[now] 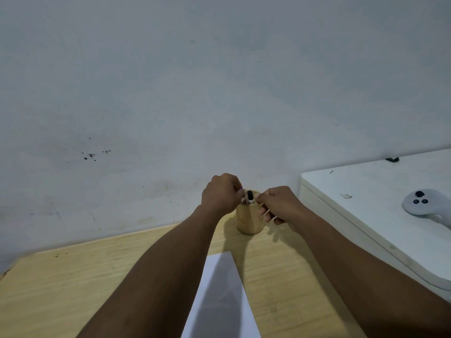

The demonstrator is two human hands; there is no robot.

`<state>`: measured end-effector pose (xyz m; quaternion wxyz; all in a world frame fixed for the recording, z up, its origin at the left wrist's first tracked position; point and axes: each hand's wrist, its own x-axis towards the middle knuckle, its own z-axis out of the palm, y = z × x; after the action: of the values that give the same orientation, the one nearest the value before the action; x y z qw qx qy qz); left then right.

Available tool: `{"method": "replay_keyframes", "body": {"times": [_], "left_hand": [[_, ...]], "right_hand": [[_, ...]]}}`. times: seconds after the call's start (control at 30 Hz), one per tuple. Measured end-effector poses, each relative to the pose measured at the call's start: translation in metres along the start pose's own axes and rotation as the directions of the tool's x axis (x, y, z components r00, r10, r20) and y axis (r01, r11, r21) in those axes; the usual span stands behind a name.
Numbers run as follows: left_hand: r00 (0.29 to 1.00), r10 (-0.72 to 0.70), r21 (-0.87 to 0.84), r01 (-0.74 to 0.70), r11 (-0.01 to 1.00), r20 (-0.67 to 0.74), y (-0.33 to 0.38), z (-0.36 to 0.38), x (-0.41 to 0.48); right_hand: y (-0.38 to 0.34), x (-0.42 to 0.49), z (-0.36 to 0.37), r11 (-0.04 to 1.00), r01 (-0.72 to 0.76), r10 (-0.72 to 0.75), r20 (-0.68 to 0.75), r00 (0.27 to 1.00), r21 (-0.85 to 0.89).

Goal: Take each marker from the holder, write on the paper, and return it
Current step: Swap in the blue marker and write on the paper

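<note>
While both hands crowd the round pale-wood holder (249, 220) | left hand (220, 195) pinches something purple-tipped at its rim; right hand (280, 203) curled beside it — grasp unclear | black-capped white marker (250, 197) stands inside | white paper sheet (220, 298) lies nearer than holder | risk: a sideways tug tips the light holder — markers spill.

Dim, cool lighting is noted; soft forearm shadows are cast across the paper (219, 296). Edges are bowed by wide-angle distortion; fingertip detail is possibly blurred.
</note>
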<state>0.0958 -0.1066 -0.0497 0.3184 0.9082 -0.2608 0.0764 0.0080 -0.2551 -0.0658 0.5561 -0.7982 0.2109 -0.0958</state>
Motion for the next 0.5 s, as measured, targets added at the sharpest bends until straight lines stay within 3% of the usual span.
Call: {"method": "replay_keyframes", "body": {"times": [0.13,0.27,0.4,0.5], "left_hand": [[0.992,0.025,-0.067,-0.034,0.997,-0.126,0.001,-0.026,-0.005],[0.976,-0.020,-0.227,-0.030,0.974,-0.216,-0.005,-0.067,-0.017],[0.979,-0.117,-0.414,0.038,0.910,-0.166,-0.030,-0.104,-0.044],[0.977,-0.188,-0.498,0.113,0.860,-0.104,-0.064,-0.120,-0.074]], "right_hand": [[-0.022,-0.012,0.008,0.990,-0.064,0.056,0.064,0.996,0.124],[-0.045,-0.025,0.039,0.929,-0.197,0.096,0.310,0.946,0.313],[-0.065,-0.039,0.084,0.757,-0.369,0.110,0.451,0.886,0.539],[-0.071,-0.051,0.124,0.628,-0.417,0.137,0.434,0.890,0.657]]}}
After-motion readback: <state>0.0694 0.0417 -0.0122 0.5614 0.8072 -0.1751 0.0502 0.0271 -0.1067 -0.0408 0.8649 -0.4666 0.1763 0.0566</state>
